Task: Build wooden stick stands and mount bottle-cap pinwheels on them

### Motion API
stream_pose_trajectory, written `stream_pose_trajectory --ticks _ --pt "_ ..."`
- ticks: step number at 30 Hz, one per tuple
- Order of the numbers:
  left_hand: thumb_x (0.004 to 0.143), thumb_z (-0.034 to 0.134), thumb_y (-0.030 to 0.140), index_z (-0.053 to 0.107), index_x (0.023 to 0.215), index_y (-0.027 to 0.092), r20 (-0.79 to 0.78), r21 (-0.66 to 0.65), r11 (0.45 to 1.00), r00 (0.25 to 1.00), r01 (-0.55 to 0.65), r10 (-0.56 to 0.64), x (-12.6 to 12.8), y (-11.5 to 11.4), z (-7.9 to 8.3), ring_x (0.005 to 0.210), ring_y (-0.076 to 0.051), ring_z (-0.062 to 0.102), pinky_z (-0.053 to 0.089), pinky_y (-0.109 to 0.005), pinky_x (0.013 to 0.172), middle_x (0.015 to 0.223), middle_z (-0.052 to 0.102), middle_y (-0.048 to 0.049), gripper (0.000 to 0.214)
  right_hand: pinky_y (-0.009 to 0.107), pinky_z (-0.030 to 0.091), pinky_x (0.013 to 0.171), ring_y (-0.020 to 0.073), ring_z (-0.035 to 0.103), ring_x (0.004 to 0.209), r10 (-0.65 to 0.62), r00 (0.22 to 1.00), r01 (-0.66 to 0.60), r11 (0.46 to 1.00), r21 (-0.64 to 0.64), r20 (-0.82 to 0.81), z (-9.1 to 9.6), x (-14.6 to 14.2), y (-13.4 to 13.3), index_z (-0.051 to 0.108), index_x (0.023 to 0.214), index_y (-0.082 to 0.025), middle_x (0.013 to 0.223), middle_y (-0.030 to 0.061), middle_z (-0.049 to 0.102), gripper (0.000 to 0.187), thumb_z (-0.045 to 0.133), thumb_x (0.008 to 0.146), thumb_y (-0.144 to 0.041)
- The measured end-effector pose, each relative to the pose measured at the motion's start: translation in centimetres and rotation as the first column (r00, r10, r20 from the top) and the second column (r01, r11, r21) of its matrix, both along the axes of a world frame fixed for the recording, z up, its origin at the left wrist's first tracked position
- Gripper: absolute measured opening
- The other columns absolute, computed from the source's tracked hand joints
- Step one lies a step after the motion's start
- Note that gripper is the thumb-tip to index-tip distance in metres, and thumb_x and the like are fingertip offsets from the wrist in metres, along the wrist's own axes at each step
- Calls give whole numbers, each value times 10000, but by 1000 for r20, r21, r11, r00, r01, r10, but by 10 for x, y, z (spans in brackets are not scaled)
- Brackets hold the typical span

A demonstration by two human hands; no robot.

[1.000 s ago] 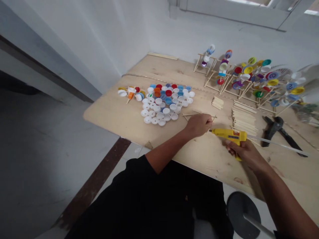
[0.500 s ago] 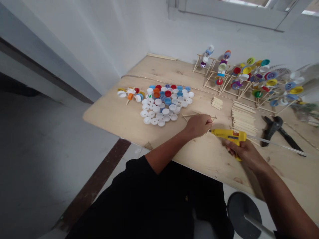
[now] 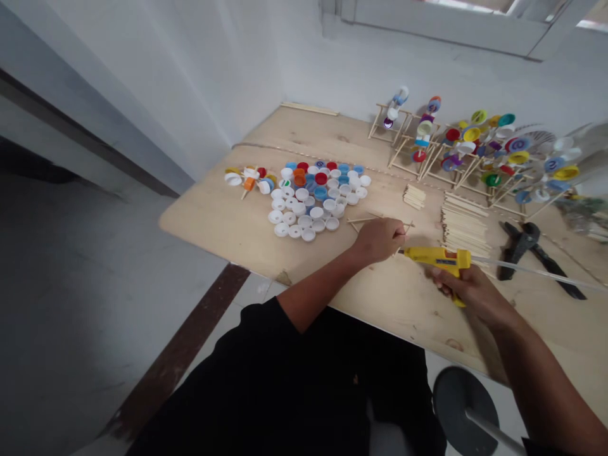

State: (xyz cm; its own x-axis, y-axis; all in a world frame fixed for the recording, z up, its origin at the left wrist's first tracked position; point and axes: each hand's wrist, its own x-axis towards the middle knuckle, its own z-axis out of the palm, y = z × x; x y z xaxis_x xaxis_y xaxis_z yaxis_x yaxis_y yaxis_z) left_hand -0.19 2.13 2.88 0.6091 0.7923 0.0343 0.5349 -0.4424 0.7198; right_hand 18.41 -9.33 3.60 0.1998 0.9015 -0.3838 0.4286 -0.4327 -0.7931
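Observation:
Gripped in my right hand (image 3: 468, 288) is a yellow glue gun (image 3: 437, 256), a clear glue stick (image 3: 527, 269) trailing from its back. Its nozzle points left, close to the fingers of my left hand (image 3: 382, 239). Those fingers are closed on a thin wooden stick frame (image 3: 360, 220) lying at the table's middle; part of it is hidden under the hand. Just beyond lie a small bundle of short sticks (image 3: 414, 197) and a larger pile of longer sticks (image 3: 463, 218).
Many loose bottle caps (image 3: 304, 209) spread left of my hands, beside a cap wheel (image 3: 249, 180). Several stick stands with coloured caps (image 3: 422, 130) line the wall. Black-handled pliers (image 3: 522, 244) lie at right on the wooden table (image 3: 213, 221). Below is a round stool (image 3: 463, 399).
Almost nothing differs. The glue gun stays with its nozzle by my left fingers, tilted very slightly, and the whole view has shifted a little.

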Motion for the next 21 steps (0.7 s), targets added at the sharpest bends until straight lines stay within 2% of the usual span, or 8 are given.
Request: stream_pose_trajectory --ticks 6,10,13,17,21 --pt "809 509 195 644 739 172 -27 -13 1000 1000 10 -10 0 1 1 666 -130 539 363 -240 616 723 648 -4 154 235 335 411 92 422 440 -26 999 25 999 21 40 2 -2 0 538 650 -182 516 -29 496 446 704 620 -594" --pt "814 507 209 641 736 177 -30 -16 1000 999 11 -11 0 1 1 677 -135 549 366 -241 619 718 649 -3 159 243 323 411 105 430 451 -53 998 52 998 39 24 -3 6 -4 567 753 -178 545 -26 523 446 704 636 -586" --pt "820 508 215 633 719 179 -27 -16 1000 1000 6 -6 0 0 2 670 -136 546 362 -242 617 702 643 1 165 249 344 432 121 461 489 -86 996 84 994 76 25 -3 12 -8 571 755 -187 573 -9 552 423 701 656 -577" --pt "834 524 261 614 685 180 -20 -8 1000 1000 10 -10 0 0 0 664 -133 537 356 -244 615 687 631 3 192 261 409 493 156 530 577 -124 991 114 980 164 51 5 11 -15 612 760 -192 648 25 606 399 691 671 -573" --pt "835 540 282 609 683 179 -2 -1 1000 1000 10 -10 0 1 -2 665 -131 537 358 -244 620 690 629 5 196 279 464 578 188 586 688 -194 969 149 952 268 153 17 6 -24 671 844 -187 800 65 667 418 661 680 -571"
